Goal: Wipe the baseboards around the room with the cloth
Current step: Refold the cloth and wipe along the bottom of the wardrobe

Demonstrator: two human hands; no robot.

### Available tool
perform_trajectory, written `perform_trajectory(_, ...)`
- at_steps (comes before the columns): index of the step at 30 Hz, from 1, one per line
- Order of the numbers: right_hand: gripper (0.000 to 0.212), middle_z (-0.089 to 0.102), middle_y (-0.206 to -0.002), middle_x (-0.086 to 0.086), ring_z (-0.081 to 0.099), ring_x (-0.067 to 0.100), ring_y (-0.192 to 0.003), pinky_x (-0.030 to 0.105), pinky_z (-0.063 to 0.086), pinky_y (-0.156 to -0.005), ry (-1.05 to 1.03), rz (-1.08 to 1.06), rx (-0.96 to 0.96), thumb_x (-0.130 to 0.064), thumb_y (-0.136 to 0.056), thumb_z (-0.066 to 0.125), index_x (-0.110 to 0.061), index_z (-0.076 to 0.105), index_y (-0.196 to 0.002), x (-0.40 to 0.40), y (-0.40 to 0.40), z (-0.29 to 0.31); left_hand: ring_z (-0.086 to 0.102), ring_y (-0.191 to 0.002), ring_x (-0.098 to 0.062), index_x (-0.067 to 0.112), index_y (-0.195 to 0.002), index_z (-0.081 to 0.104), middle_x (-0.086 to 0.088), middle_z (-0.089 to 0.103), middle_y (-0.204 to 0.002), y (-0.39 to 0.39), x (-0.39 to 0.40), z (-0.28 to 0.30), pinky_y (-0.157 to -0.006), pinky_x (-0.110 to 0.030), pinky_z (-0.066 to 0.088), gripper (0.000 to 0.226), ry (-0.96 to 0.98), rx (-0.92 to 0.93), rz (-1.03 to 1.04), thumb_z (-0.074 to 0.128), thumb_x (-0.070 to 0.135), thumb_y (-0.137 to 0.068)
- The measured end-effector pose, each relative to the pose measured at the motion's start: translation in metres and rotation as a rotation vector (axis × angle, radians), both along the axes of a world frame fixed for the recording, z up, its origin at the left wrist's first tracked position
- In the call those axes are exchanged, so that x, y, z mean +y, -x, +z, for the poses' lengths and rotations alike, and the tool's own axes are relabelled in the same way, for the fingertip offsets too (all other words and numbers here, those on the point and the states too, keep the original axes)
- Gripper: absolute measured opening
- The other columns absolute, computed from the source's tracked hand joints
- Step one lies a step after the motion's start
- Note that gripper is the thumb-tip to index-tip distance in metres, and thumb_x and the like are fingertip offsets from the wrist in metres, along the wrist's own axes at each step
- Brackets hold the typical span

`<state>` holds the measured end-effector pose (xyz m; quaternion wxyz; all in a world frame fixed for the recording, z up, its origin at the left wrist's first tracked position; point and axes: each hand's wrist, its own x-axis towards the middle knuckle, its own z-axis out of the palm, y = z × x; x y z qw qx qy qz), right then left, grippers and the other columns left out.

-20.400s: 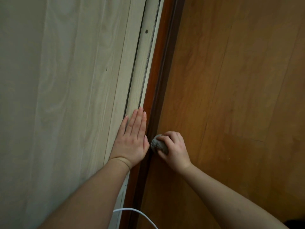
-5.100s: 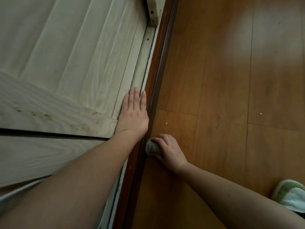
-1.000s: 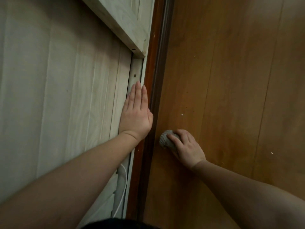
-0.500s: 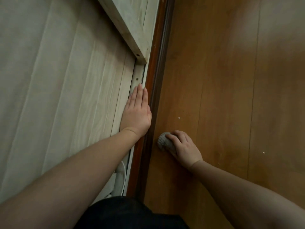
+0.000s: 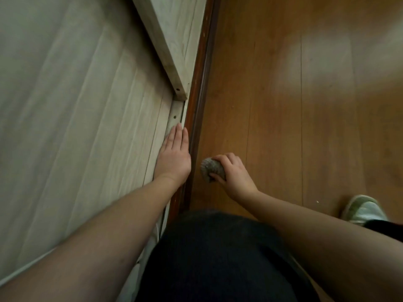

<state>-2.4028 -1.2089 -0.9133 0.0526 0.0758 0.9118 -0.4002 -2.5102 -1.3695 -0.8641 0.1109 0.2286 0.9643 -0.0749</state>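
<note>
Baseboard [image 5: 197, 101] runs top to bottom thru mid frame, dark reddish-brown strip w/ a lighter rounded moulding along its floor side, sitting btwn the pale wall on the left and the floor on the right. Its lower end is hidden behind the person's dark clothing.

Wall [image 5: 72, 118]: pale wood-grain panelling w/ vertical grooves, fills the whole left half. A pale beam [image 5: 162, 46] crosses it diagonally from top centre, ending just above the baseboard; a small dark hole shows near its end.

Floor [image 5: 305, 110]: orange-brown planks, seams running up the frame, a soft light patch at upper right, a few tiny pale specks.

Dark clothing [image 5: 220, 258] fills bottom centre, both bare forearms coming in either side of it.

Shoe [image 5: 363, 209], pale green and white, at the right edge on the floor, partly cut off by dark fabric.

Left hand [image 5: 174, 159]: flat against the wall trim, fingers straight and together pointing up the frame, its edge right beside the baseboard. Holds nothing.

Right hand [image 5: 234, 173]: fingers and thumb curled round the cloth, down at floor level just right of the baseboard.

Cloth [image 5: 210, 169]: grey, ribbed, balled up, sticking out of the right hand toward the baseboard, v. close to the moulding; can't tell if it touches.
</note>
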Motion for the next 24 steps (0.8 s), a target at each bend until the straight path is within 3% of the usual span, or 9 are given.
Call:
perform_trajectory(7, 0.052, 0.045, -0.131, -0.009, 0.041, 0.009, -0.122, 0.026, 0.038, -0.104, 0.125, -0.081, -0.052, -0.033, -0.09, 0.069, -0.031, 0.043, -0.136, -0.035, -0.015, -0.05, -0.011, -0.153, -0.021, 0.009, -0.157, -0.003, -0.01, -0.009, -0.167, 0.0, -0.001, -0.008, -0.122, -0.034, -0.006, 0.062, 0.04, 0.058, -0.033, 0.02, 0.034, -0.105)
perform_trajectory(14, 0.052, 0.046, -0.133, -0.005, 0.04, 0.011, -0.123, 0.026, 0.033, -0.106, 0.183, -0.006, 0.018, -0.036, -0.091, 0.067, -0.028, 0.044, -0.137, -0.052, -0.01, -0.065, -0.006, -0.154, -0.022, 0.009, -0.158, 0.002, -0.011, -0.004, -0.167, 0.001, 0.0, -0.007, -0.123, -0.036, -0.001, 0.064, 0.022, 0.082, -0.048, 0.02, 0.038, -0.104)
perform_trajectory(17, 0.052, 0.047, -0.133, -0.004, 0.041, 0.013, -0.124, 0.03, 0.037, -0.108, 0.177, 0.01, 0.002, -0.034, -0.092, 0.067, -0.025, 0.045, -0.138, -0.044, -0.012, -0.062, -0.008, -0.154, -0.025, 0.006, -0.157, -0.005, -0.015, -0.007, -0.166, 0.001, 0.004, -0.001, -0.125, -0.039, -0.001, 0.068, 0.144, 0.091, -0.075, 0.012, 0.044, -0.103)
perform_trajectory(21, 0.05, 0.048, -0.132, -0.006, 0.041, 0.01, -0.123, 0.022, 0.032, -0.103, 0.175, -0.05, -0.002, -0.036, -0.092, 0.065, -0.027, 0.046, -0.137, -0.032, -0.02, -0.061, -0.013, -0.152, -0.031, 0.002, -0.155, -0.008, -0.02, -0.008, -0.165, 0.02, 0.001, 0.016, -0.119, -0.046, -0.021, 0.074, 0.42, 0.209, -0.255, -0.009, 0.048, -0.098)
perform_trajectory(24, 0.048, 0.048, -0.132, -0.007, 0.041, 0.01, -0.122, 0.021, 0.031, -0.102, 0.194, -0.076, -0.02, -0.037, -0.093, 0.064, -0.028, 0.046, -0.136, -0.035, -0.024, -0.061, -0.019, -0.151, -0.033, 0.0, -0.153, -0.015, -0.022, -0.015, -0.163, 0.023, -0.002, 0.024, -0.118, -0.048, -0.023, 0.08, 0.496, 0.226, -0.185, -0.019, 0.051, -0.091)
